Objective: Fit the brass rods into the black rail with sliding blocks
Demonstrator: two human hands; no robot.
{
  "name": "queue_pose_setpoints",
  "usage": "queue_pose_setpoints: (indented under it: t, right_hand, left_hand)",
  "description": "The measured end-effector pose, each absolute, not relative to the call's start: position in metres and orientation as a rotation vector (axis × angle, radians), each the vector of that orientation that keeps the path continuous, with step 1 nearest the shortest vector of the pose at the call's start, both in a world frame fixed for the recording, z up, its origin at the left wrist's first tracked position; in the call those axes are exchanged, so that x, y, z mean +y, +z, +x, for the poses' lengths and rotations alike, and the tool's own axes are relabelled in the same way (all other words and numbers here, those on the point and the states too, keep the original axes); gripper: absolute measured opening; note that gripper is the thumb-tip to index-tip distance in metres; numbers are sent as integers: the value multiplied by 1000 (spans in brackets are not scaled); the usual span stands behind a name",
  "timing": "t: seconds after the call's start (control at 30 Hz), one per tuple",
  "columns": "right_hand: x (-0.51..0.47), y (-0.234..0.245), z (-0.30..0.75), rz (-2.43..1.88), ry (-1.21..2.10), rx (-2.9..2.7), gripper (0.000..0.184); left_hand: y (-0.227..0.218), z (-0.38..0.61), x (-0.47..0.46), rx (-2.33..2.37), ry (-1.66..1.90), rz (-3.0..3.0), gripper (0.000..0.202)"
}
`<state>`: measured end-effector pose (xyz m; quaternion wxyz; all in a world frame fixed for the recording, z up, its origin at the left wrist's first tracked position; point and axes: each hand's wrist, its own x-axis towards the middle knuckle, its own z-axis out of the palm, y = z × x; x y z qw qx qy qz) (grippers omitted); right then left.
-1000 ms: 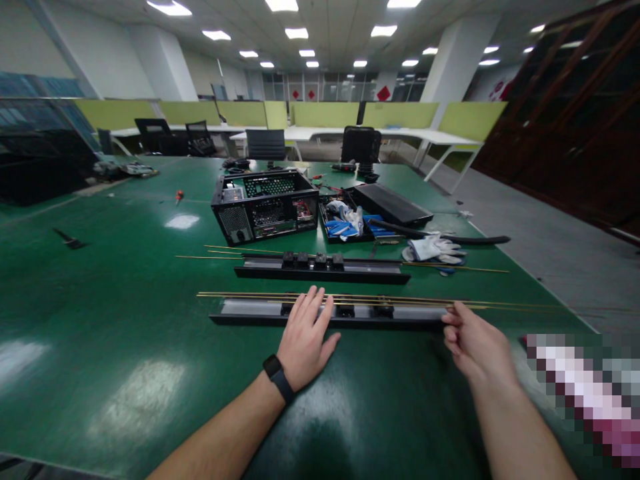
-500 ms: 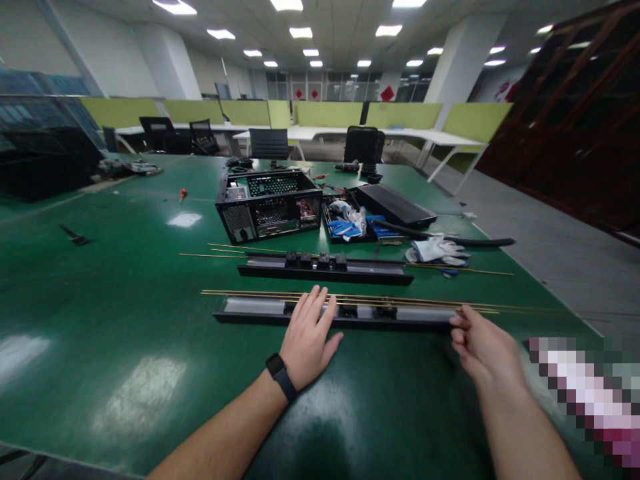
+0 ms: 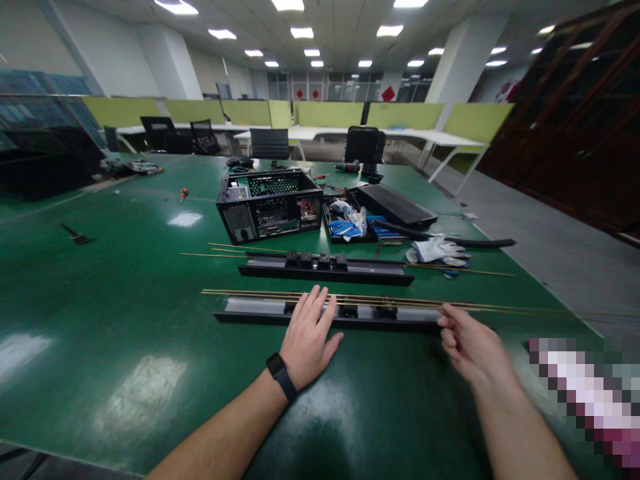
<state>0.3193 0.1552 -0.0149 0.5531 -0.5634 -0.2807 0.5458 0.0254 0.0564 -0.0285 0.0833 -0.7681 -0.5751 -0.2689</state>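
A black rail with a silver inner channel (image 3: 255, 305) lies across the table in front of me, with small black blocks (image 3: 386, 309) along it. Several thin brass-coloured rods (image 3: 250, 293) run lengthwise above its channel. My left hand (image 3: 311, 333) rests palm down over the rail's middle, fingers stretched across the rods; it covers part of a block. Close to the rail's right end, my right hand (image 3: 470, 343) is closed in a pinch on a thin brass rod at its fingertips. The rods extend past this hand to the right.
Behind lies a second rail (image 3: 325, 272) with black blocks and thin rods. Farther back stand an open computer case (image 3: 270, 210), a black tray (image 3: 327, 227) with gloves, and a black panel (image 3: 395, 205). White gloves (image 3: 437, 250) lie right, near a black tube (image 3: 480, 241).
My right hand has shifted slightly left along the rail, and a rod end near it has moved left too. My left hand stays in place.
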Motion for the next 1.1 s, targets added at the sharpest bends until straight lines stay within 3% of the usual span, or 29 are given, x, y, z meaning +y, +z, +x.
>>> queue_pose_setpoints:
  t: [0.13, 0.37, 0.6, 0.83, 1.1]
  right_hand:
    - [143, -10, 297, -1295, 1456, -812, 33]
    - [146, -12, 298, -1320, 1288, -700, 32]
    - [140, -9, 289, -1257, 1467, -845, 35]
    - [141, -8, 289, -1301, 1343, -731, 31]
    - [137, -12, 282, -1264, 1487, -839, 36]
  left_hand:
    - [-30, 25, 57, -1714, -807, -2292, 65]
    - [-30, 25, 58, -1719, -800, -2284, 67]
    - [-29, 26, 57, -1715, -793, -2285, 65]
    - [-29, 26, 57, -1708, -797, -2293, 66]
    - [-29, 27, 57, -1700, -807, -2289, 66]
